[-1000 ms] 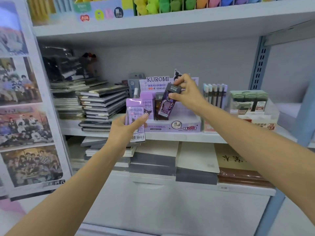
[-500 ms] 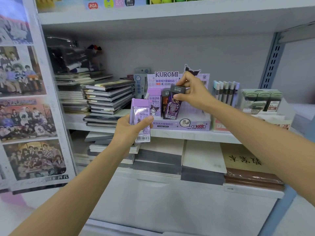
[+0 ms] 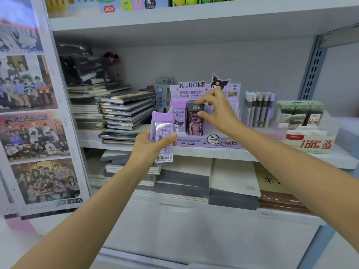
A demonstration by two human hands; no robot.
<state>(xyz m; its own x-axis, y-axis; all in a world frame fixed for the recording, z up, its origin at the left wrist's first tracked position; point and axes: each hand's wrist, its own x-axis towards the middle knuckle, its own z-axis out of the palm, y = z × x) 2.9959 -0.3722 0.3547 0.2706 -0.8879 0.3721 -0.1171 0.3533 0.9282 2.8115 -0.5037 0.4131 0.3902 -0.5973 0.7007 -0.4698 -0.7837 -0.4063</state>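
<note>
Your left hand (image 3: 150,146) is raised in front of the KUROMI display box (image 3: 206,142), just off its left front corner. Its grip is clamped on a pale purple lead case (image 3: 162,135): the thumb lies across the front of the case and the fingers wrap behind it. The case stands upright, barcode label at the bottom, and overlaps the box's left edge without resting in it.

Your right hand (image 3: 219,113) reaches into the same display box from the right. Its grip is closed on a dark lead case (image 3: 194,121), with the index fingertip on the dark cap and the thumb pressed against the case's right side. That dark case stands upright inside the box, its foot behind the box's front wall. It sits just right of another purple case (image 3: 178,118), which also stands in the box, and the two appear to touch side by side.

The display box sits on a white shelf (image 3: 223,153). Left of the box lies a stack of notebooks (image 3: 126,113). Right of it stands a row of pens (image 3: 258,110), and further right a tray of green packs (image 3: 302,115). Well to the left of the box, group photo posters (image 3: 33,136) cover the side panel.
</note>
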